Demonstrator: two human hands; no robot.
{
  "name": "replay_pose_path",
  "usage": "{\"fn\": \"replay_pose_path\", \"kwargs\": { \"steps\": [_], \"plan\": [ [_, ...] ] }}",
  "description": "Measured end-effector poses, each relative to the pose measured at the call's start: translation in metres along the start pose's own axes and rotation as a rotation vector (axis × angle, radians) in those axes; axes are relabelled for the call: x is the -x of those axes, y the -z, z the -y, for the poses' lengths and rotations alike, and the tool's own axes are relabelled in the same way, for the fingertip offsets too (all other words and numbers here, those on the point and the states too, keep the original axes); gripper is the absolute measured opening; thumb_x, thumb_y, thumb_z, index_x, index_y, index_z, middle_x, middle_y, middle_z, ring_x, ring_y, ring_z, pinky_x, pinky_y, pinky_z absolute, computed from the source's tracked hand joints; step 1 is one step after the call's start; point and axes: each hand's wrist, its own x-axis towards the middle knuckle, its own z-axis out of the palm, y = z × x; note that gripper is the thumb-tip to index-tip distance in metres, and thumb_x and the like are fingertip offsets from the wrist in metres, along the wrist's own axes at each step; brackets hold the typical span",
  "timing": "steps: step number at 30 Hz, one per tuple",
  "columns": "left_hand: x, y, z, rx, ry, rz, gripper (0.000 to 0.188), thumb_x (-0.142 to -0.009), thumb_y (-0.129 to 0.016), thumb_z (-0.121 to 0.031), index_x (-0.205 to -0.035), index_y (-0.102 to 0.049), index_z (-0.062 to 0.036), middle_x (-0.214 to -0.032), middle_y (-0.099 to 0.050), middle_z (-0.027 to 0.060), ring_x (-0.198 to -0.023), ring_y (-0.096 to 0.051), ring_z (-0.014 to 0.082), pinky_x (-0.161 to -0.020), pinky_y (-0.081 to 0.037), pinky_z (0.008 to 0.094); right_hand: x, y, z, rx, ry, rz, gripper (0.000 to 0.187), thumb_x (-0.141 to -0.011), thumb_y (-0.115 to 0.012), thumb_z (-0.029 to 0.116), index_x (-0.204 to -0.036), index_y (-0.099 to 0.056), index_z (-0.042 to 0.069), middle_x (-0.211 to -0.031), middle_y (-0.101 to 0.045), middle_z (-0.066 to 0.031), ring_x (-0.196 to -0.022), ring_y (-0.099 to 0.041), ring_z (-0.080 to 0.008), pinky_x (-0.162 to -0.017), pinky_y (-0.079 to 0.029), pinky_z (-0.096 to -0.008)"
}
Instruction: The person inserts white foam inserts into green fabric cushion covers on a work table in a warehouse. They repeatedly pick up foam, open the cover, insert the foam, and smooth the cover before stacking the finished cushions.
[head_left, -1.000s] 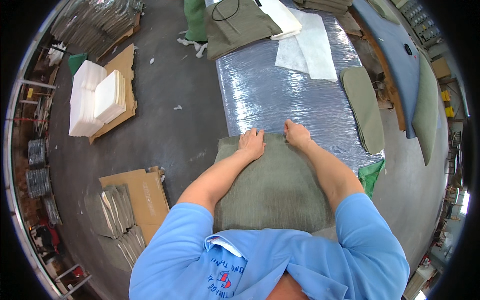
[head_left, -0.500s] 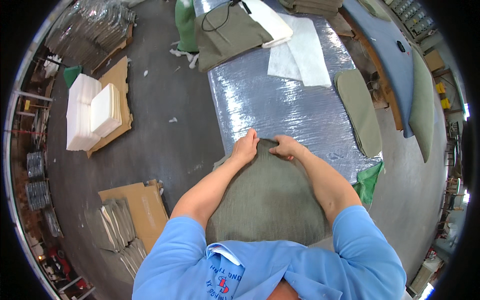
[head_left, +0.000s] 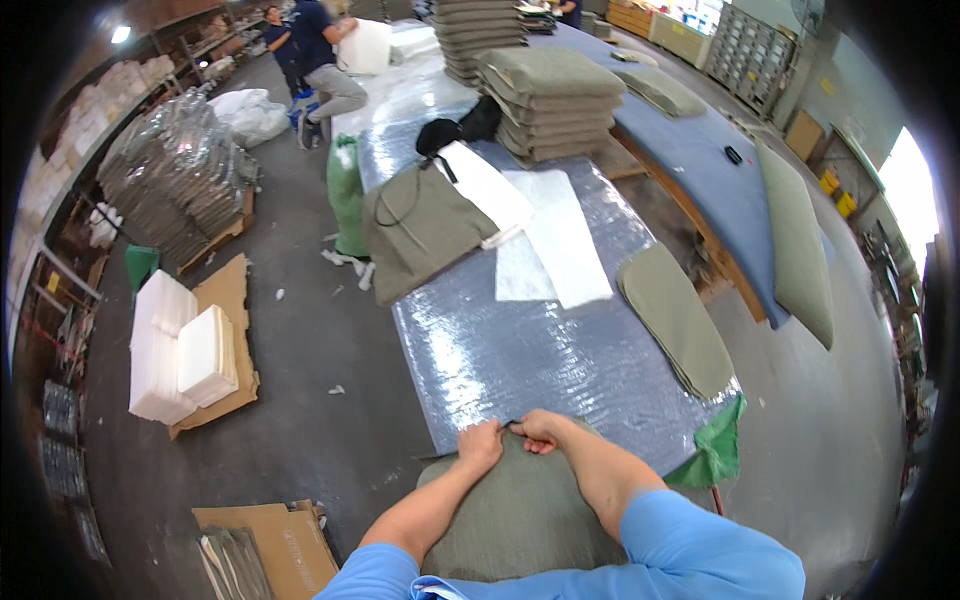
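A grey-green fabric cushion rests against my front, at the near edge of the plastic-covered table. My left hand is closed on the left part of its far edge. Just to the right, my right hand pinches the same edge, fingers curled. Between the two hands shows a short dark strip of that edge; whether it is a zipper or a seam I cannot tell. On the table ahead lie white padding sheets and a grey-green fabric cover. A flat stack of rounded covers lies along the right edge.
Stacked cushions stand farther up the table. A blue-topped table runs along the right, a long cushion on its edge. White foam blocks sit on cardboard at left. A green sack touches the table. Other people work far off.
The view has tilted upward, so the far table and other people now show. Both hands still grip the cushion's edge; my right hand has come closer to my left.
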Motion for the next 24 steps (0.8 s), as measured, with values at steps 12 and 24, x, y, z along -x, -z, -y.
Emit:
{"fn": "replay_pose_path", "kwargs": {
  "steps": [12, 24],
  "plan": [
    [-0.008, -0.012, 0.010, 0.070, 0.135, 0.126, 0.023, -0.100, -0.044, -0.022, -0.108, -0.054, -0.0032, -0.090, -0.071, 0.0284, -0.089, -0.070, 0.0478, -0.078, -0.053, 0.0591, -0.007, -0.042, -0.003, 0.323, 0.311, -0.635, 0.046, -0.097, -0.059, 0.044, -0.105, -0.073, 0.001, -0.115, -0.070, -0.0229, -0.113, -0.064, -0.0426, -0.096, -0.050, -0.0518],
    [-0.007, -0.007, 0.008, 0.066, 0.092, 0.029, 0.023, -0.100, -0.049, -0.025, -0.107, -0.052, -0.0035, -0.088, -0.071, 0.0258, -0.085, -0.070, 0.0476, -0.076, -0.052, 0.0589, 0.008, 0.009, 0.016, 0.452, 0.078, 0.038, 0.043, -0.100, -0.060, 0.042, -0.089, -0.069, 0.001, -0.069, -0.068, -0.0140, -0.058, -0.068, -0.0229, -0.053, -0.053, -0.0360]
  ]
}}
